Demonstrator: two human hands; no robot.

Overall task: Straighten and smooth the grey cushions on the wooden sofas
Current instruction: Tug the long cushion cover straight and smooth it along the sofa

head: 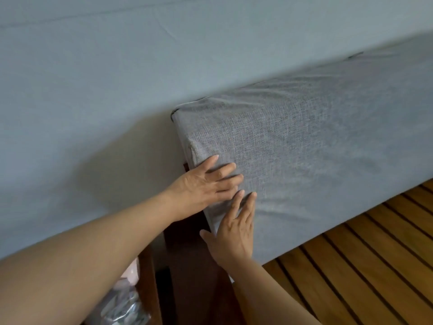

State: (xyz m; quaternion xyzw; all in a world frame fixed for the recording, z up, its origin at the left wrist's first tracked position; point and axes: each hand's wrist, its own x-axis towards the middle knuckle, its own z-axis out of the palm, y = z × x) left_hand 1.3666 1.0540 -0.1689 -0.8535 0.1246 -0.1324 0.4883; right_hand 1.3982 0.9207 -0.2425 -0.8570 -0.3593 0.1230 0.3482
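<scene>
A long grey fabric cushion [304,156] stands upright along the back of a wooden sofa, its left end near the dark wooden armrest [194,266]. Its cover shows fine wrinkles near the top and lower left. My left hand [203,181] lies flat with straight fingers on the cushion's lower left corner. Just below it, my right hand [234,228] presses flat against the cushion's lower left face, fingers pointing up. The two hands' fingertips nearly touch. Neither hand holds anything.
The sofa seat of bare wooden slats [363,266] runs along the lower right, without a seat cushion on it. A pale wall [117,78] fills the upper left. Crumpled plastic and pink material [126,303] lie beside the armrest at the bottom left.
</scene>
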